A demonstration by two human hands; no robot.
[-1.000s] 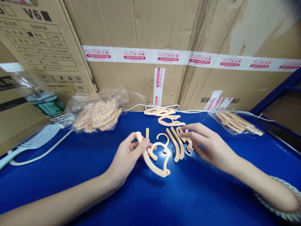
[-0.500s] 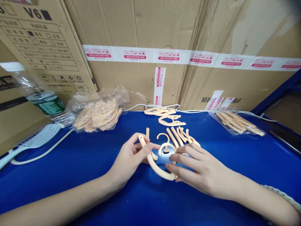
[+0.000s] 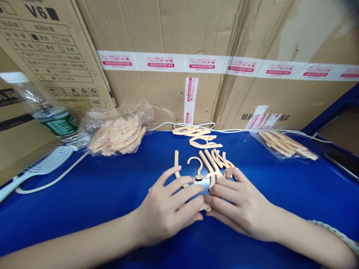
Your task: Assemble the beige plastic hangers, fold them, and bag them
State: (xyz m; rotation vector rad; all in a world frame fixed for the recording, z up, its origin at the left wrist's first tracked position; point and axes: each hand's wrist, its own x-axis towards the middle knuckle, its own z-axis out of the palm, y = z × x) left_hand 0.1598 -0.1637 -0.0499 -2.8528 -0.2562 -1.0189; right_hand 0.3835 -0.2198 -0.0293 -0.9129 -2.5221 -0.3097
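My left hand (image 3: 172, 205) is closed around a beige curved hanger arm. Only one end of that hanger arm (image 3: 206, 207) shows beyond the fingertips; the hand covers the rest. Opposite it, my right hand (image 3: 241, 200) pinches a beige hanger hook (image 3: 215, 174), whose curved tip sticks out above the fingers. Fingertips of both hands almost meet, and whether the two pieces touch is hidden. Just beyond the hands lies a loose hanger hook (image 3: 199, 164). A straight-ended hanger arm (image 3: 176, 160) is partly behind my left fingers, and more arms (image 3: 206, 161) lie behind my right hand.
Folded hangers (image 3: 206, 142) lie farther back on the blue table (image 3: 112, 209). A bag of beige pieces (image 3: 117, 136), a water bottle (image 3: 56, 119) and a hairbrush (image 3: 53, 160) are at left. Another bag (image 3: 286, 144) lies right. A white cable (image 3: 232, 132) runs along the cardboard (image 3: 168, 101).
My left hand has turned over and shifted right, now covering most of the hanger arm. The hook in my right hand has tilted to the right. The loose parts stayed put.
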